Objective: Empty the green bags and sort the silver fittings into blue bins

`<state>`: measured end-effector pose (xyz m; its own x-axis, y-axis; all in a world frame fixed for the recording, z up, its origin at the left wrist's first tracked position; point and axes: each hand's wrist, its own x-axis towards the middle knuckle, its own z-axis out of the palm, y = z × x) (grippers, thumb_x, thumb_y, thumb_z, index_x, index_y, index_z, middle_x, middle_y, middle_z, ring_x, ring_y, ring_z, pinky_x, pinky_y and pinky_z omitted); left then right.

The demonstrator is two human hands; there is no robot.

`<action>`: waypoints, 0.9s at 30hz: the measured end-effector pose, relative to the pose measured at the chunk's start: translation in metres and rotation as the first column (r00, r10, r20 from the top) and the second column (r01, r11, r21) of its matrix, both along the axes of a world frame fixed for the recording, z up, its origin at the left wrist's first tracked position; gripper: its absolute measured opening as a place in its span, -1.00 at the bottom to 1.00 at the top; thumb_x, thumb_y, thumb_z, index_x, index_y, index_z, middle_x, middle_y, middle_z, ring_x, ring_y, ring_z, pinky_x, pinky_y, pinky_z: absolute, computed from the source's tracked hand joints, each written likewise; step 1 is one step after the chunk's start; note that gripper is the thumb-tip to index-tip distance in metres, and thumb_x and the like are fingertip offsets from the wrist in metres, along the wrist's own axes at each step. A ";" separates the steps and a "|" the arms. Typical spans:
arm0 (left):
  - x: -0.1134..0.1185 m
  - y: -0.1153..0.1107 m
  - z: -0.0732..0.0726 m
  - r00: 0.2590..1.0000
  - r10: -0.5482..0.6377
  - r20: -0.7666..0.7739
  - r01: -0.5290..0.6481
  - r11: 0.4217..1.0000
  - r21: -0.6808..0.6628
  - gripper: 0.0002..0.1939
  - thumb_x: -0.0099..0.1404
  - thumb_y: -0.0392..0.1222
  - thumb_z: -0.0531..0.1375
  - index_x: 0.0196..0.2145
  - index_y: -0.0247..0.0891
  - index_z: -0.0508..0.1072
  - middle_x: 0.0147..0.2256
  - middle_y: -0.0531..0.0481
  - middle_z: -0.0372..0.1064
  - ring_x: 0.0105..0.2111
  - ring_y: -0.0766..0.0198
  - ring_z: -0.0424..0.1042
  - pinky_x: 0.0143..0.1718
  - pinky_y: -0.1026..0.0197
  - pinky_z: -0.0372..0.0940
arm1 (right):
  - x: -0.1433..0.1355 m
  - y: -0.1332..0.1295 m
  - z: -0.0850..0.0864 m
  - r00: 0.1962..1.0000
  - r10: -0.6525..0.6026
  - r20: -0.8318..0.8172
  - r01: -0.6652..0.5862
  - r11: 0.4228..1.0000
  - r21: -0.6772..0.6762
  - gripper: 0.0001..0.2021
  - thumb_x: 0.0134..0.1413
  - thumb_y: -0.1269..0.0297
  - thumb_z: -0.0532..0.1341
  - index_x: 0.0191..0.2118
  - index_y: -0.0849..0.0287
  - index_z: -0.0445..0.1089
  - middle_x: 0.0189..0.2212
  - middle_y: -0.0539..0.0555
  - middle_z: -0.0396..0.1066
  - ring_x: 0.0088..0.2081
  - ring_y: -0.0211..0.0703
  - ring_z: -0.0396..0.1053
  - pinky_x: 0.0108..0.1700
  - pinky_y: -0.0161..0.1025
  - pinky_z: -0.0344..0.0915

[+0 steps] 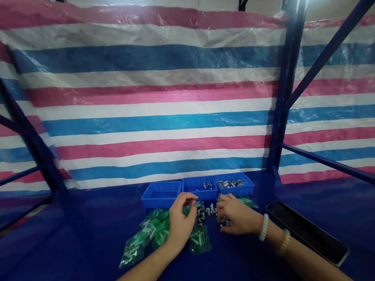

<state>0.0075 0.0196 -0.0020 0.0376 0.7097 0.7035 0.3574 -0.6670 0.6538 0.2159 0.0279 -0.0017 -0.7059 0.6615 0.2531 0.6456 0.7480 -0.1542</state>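
Metal parts (209,209) were heaped between the hands, in front of the trays (200,195) lined along the table's (70,264) far edge. Thumb and forefinger of the left hand (180,222) were curved toward each other; anything pinched could not be made out. The right hand's (235,215) fingers were curled over metal parts. Bags (158,226) were piled toward the left edge.

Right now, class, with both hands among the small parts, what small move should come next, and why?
Probably, the right hand should gather a few metal parts: its fingers curl over some of them. The left hand is beside others; whether it holds anything is unclear.
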 end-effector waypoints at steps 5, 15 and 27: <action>0.002 -0.007 0.002 0.998 -0.033 -0.051 0.034 0.999 0.033 -0.84 0.21 -0.39 0.07 -0.37 -0.23 0.42 -0.36 -0.01 0.38 -0.33 0.22 0.40 -0.27 0.22 0.29 | -0.007 0.002 -0.004 0.990 -0.035 -0.139 0.026 0.998 -0.062 -0.93 -0.08 0.38 0.37 -0.43 0.16 0.46 -0.33 0.06 0.44 -0.17 -0.03 0.31 -0.12 -0.10 0.16; 0.008 -0.013 -0.003 0.980 -0.152 0.130 0.178 0.958 -0.226 -0.85 0.16 -0.32 0.13 -0.27 -0.25 0.39 -0.38 -0.01 0.40 -0.40 0.27 0.42 -0.37 0.28 0.32 | -0.021 -0.006 -0.003 0.652 -0.118 -0.749 -0.080 0.971 -0.224 -0.81 0.19 0.23 0.16 -0.21 0.15 0.50 -0.34 0.09 0.48 -0.29 -0.12 0.44 -0.24 -0.23 0.35; 0.014 -0.018 -0.004 0.880 -0.250 0.404 0.414 0.820 -0.395 -0.84 0.09 -0.25 0.29 -0.35 -0.26 0.40 -0.38 0.00 0.39 -0.40 0.31 0.43 -0.37 0.31 0.33 | -0.025 -0.021 0.001 0.661 -0.054 -0.748 0.023 0.998 -0.052 -0.94 0.10 0.30 0.25 -0.31 0.13 0.46 -0.40 0.07 0.49 -0.33 -0.11 0.44 -0.26 -0.24 0.33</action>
<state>0.0216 0.0020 -0.0064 0.1633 0.9346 0.3159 -0.1137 -0.3002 0.9471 0.1908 0.0072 -0.0003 -0.2619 0.7027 0.6615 0.3282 0.7094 -0.6237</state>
